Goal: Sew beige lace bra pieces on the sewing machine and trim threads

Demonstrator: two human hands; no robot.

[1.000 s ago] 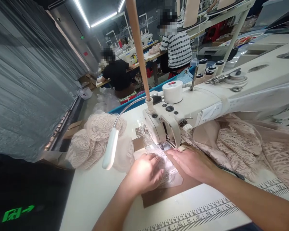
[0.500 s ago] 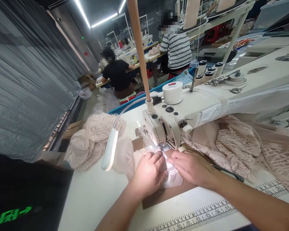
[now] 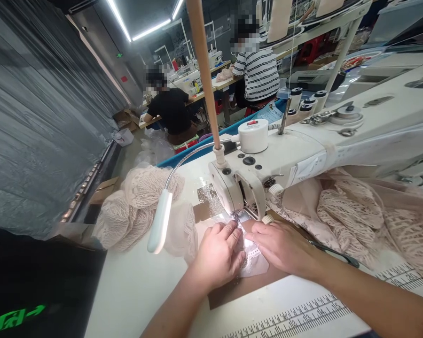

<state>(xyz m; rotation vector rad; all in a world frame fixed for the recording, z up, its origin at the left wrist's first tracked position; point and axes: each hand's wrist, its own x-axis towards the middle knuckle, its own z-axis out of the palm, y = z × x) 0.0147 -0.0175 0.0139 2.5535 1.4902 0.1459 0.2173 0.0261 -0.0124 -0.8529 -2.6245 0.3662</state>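
Observation:
A pale lace fabric piece [image 3: 254, 264] lies under the needle end of a white sewing machine [image 3: 225, 183], lit by a small lamp [image 3: 160, 221] on a bent metal neck. My left hand [image 3: 218, 256] presses down on the lace's left side, fingers bent and close together near the presser foot. From the right, my right hand [image 3: 280, 244] grips the lace's edge, its fingertips almost meeting the left ones. Both hands are closed on the fabric; the thumb of the right one is hidden. Beneath lies a brown plate [image 3: 229, 293] on the white table.
Beige lace pieces [image 3: 127, 206] are heaped left of the lamp, and more lace [image 3: 348, 206] lies right of the machine. Dark-handled scissors, partly covered, seem to lie by my right wrist. A printed ruler [image 3: 296, 319] runs along the table's front. Two people sit working farther back.
The lace has shifted very slightly under my hands. Both hands keep nearly the same place, and the view has tilted a little.

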